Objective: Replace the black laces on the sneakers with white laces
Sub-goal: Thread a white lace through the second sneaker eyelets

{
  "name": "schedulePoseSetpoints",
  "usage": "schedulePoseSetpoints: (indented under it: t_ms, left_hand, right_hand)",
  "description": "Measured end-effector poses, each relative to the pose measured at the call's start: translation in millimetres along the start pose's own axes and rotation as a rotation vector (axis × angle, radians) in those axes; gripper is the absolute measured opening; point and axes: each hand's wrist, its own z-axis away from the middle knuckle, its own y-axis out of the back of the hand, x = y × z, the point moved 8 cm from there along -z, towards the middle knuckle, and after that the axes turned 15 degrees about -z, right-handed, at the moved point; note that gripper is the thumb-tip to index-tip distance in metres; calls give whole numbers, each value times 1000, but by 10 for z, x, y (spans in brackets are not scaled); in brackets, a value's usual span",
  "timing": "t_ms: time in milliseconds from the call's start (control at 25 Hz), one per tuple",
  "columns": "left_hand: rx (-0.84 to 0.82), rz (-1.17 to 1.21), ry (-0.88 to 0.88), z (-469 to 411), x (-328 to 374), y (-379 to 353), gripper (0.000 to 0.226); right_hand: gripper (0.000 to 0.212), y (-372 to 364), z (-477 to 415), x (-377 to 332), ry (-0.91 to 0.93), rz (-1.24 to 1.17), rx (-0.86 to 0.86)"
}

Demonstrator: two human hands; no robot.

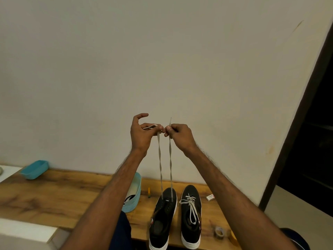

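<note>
Two black sneakers with white soles stand side by side on the wooden table (54,193). The right sneaker (191,217) is laced and tied with a white lace. The left sneaker (162,217) has a white lace (170,159) through its front eyelets only, and both ends run straight up. My left hand (142,132) pinches one end, my right hand (177,134) pinches the other. Both hands are raised high above the shoe, fingertips almost touching.
A light blue tub (134,193) left of the sneakers holds something black and white, partly hidden by my left forearm. Another blue tub (35,169) sits far left. A small yellow object (149,192), a white eraser (210,197) and tape rolls (220,232) lie around the shoes.
</note>
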Motion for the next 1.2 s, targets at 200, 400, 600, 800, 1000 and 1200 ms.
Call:
schedulePoseSetpoints:
  t_ms: [200, 400, 600, 800, 1000, 1200]
  left_hand:
    - [-31, 48, 80, 16, -84, -52, 63]
    - [-95, -18, 80, -23, -74, -131, 29]
    - [-93, -33, 55, -10, -75, -130, 20]
    - [-168, -111, 135, 104, -417, -119, 18]
    - [-280, -281, 238, 660, -1510, -190, 9]
    - [-482, -492, 357, 1397, -2646, -352, 4]
  right_hand:
    - [26, -12, 46, -1, 2, 1, -2]
    - [26, 89, 15, -39, 31, 8, 43]
    - [27, 245, -54, -94, 43, -12, 119]
    - [30, 332, 86, 389, -140, -143, 121]
    - [21, 256, 582, 1684, -432, 117, 8]
    - [36, 90, 1085, 3009, -704, 370, -189]
